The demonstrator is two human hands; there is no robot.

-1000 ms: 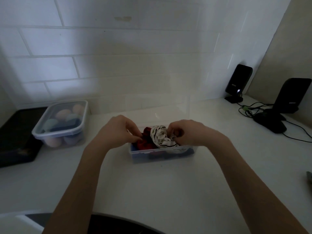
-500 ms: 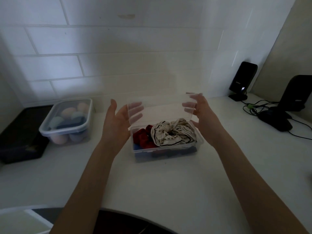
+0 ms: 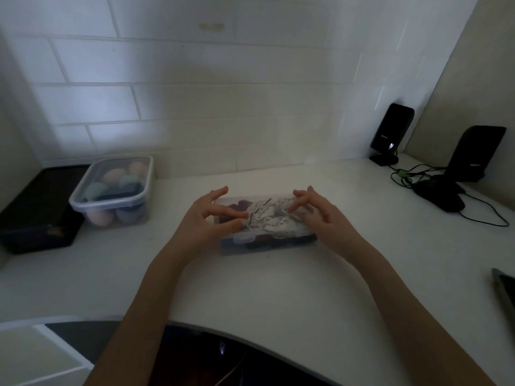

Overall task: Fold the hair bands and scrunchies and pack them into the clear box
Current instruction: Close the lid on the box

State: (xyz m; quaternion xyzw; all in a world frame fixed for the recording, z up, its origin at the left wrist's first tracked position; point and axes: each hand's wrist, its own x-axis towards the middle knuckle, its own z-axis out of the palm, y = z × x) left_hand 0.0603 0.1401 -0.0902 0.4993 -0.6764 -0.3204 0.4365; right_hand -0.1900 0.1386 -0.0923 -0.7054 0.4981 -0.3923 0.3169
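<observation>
Left hand (image 3: 207,218), right hand (image 3: 320,215) spread, fingertips pressed lid of clear box (image 3: 267,243). Scrunchies (image 3: 267,218) inside. Closing step; front latch (image 3: 243,238) likely needed snapping.

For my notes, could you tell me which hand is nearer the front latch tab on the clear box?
Left. The left hand sits just above the latch tab; the right hand is at the clear box's far end.

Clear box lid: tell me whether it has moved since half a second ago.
Yes. The lid stood upright, open toward the tiled wall; now it lies down shut over the clear box, both hands pressing on it.
</observation>
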